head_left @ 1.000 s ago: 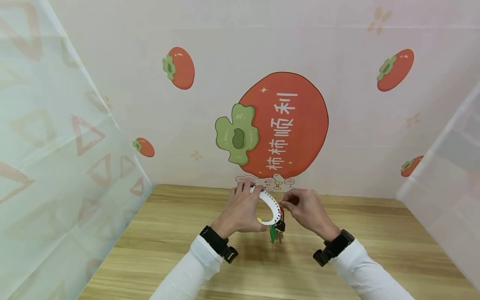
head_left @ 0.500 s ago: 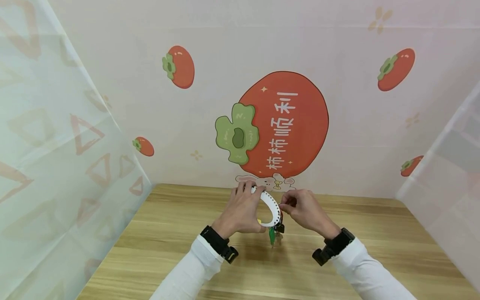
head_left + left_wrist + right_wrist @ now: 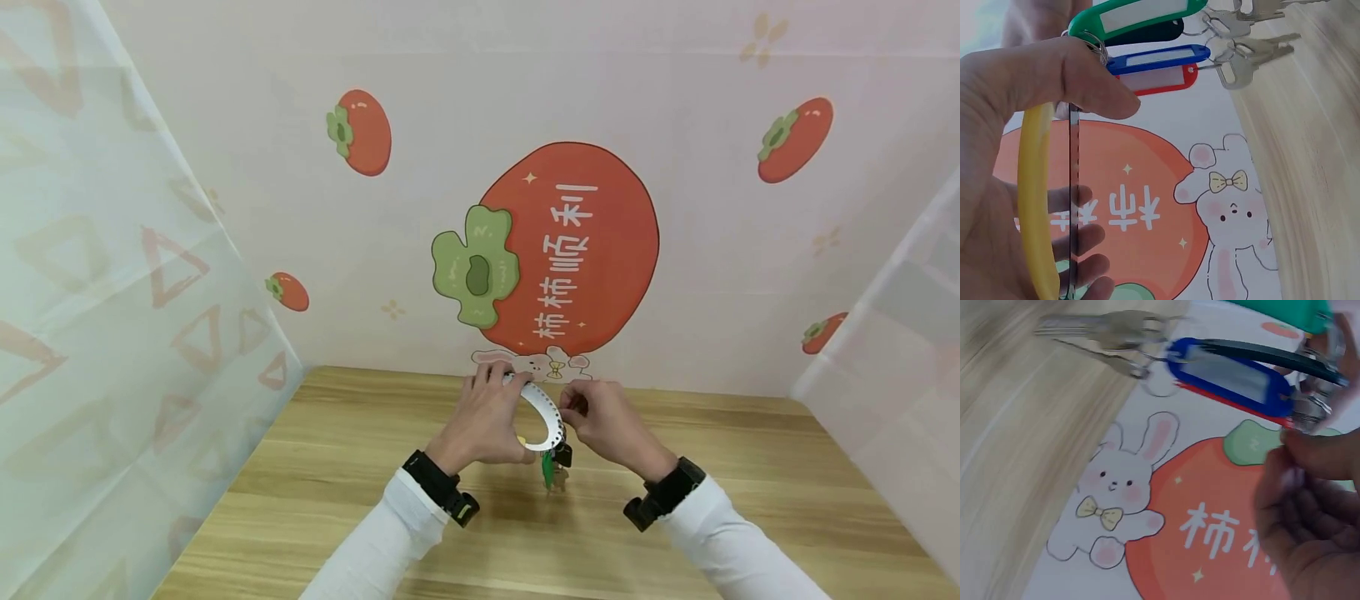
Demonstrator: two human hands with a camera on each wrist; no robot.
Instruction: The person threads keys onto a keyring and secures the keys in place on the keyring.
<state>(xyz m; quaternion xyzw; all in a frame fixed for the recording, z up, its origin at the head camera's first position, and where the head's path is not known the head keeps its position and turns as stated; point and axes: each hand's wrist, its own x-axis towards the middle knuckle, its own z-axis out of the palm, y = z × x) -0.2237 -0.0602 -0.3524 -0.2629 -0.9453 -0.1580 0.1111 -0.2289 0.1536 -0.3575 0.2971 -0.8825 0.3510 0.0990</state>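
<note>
My left hand [image 3: 483, 417] grips a white ring-shaped plate [image 3: 550, 421] with small holes along its rim. In the left wrist view a yellow curved bar [image 3: 1034, 200] runs beside the plate's thin edge, and the thumb lies over the top. Metal keys [image 3: 1235, 69] hang at the rim on green [image 3: 1141, 15], dark [image 3: 1147, 32], blue [image 3: 1160, 57] and red key tags [image 3: 1160, 81]. My right hand [image 3: 611, 421] is at the plate's right side. Its thumb and forefinger pinch the ring end of the red key tag, seen in the right wrist view.
Below the hands spreads a wood-grain table [image 3: 337, 500]. A white backdrop [image 3: 712, 250] printed with red persimmons and a rabbit rises at the table's far edge, with pale sheets [image 3: 112, 375] on both sides.
The red key tag, upright beneath the right fingers a second ago, has dropped out of sight in the head view. The right fingers have shifted slightly at the rim; the left hand stays put.
</note>
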